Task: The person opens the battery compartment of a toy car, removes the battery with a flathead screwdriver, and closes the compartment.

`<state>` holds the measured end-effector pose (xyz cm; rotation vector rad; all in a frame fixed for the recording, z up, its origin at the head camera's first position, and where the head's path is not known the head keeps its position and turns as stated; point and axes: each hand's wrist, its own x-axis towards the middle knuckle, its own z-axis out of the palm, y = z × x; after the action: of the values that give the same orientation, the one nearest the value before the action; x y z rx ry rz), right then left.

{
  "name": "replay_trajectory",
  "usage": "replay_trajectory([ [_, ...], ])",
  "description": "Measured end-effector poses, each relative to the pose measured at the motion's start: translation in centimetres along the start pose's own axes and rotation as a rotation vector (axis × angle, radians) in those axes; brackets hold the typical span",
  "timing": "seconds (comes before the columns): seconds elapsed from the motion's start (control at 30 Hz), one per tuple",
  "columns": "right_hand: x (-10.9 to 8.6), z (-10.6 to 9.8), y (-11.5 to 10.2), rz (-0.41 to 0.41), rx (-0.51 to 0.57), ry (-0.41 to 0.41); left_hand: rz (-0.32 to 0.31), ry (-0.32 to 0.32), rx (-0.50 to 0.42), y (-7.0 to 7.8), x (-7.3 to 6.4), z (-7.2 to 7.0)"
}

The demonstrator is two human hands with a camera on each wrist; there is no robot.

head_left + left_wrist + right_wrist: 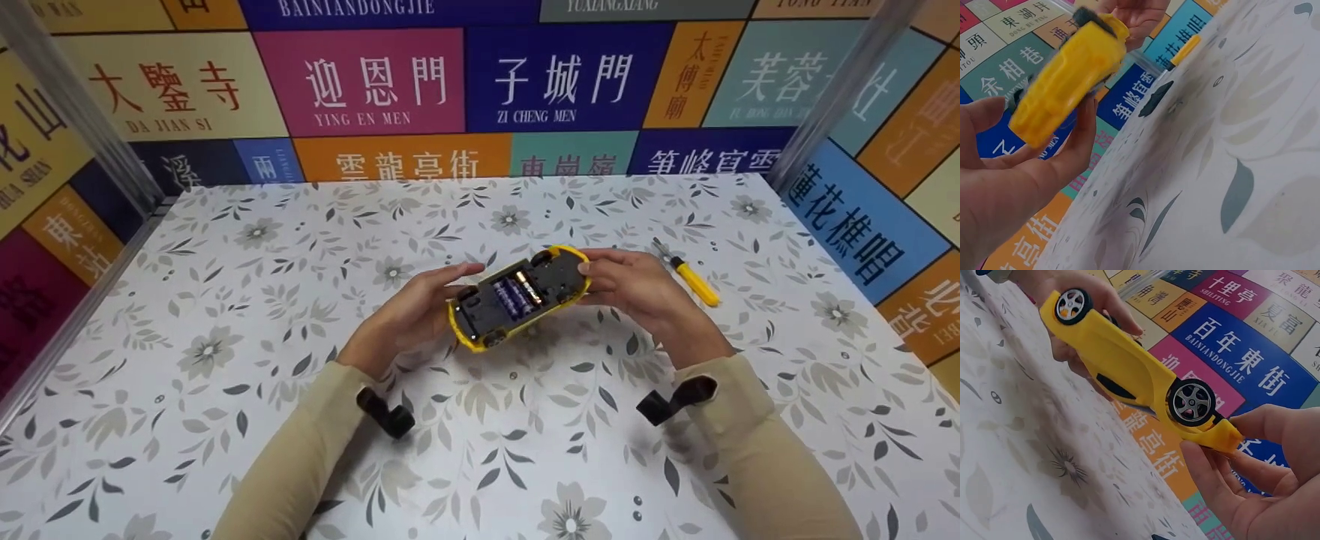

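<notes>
- Head view: the yellow plastic toy car with black underside [562,277] is held, wheels upward, above the white leaf-patterned table [450,450]; purple cylindrical batteries [513,298] show in its middle. To the right of the car lies a yellow-handled screwdriver [696,282].
- Left wrist view: the left hand [1016,180] pinches one car end between thumb and fingers.
- Right wrist view: the right hand [1294,495] pinches the car's opposite end.

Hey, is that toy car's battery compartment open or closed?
Open: the head view shows bare batteries in the yellow toy car, no cover over them.
</notes>
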<state>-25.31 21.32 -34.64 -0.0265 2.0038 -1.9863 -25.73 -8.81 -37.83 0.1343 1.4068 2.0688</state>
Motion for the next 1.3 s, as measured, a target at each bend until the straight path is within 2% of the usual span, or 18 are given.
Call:
replay_trajectory([
  [0.23, 0.0, -0.6, -0.4, -0.006, 0.044, 0.043, -0.004, 0.078, -0.071, 0.1, 0.0, -0.2],
  [0.47, 0.1, -1.3, -0.4, 0.023, 0.127, 0.038, 0.068, 0.113, -0.055, 0.2, 0.1, 0.0],
  [0.6, 0.2, -1.5, -0.3, 0.036, 0.149, 0.028, 0.079, 0.142, -0.058, 0.2, 0.1, 0.0],
  [0.8, 0.2, -1.7, -0.1, 0.053, 0.191, -0.029, 0.082, 0.205, 0.010, 0.3, 0.2, -0.1],
  [1.0, 0.0, -2.2, 0.1, 0.081, 0.124, -0.119, 0.041, 0.264, 0.065, 0.2, 0.3, -0.4],
  [1.3, 0.4, -2.2, 0.5, 0.109, 0.006, -0.106, 0.036, 0.278, 0.126, -0.4, 0.4, -0.4],
])
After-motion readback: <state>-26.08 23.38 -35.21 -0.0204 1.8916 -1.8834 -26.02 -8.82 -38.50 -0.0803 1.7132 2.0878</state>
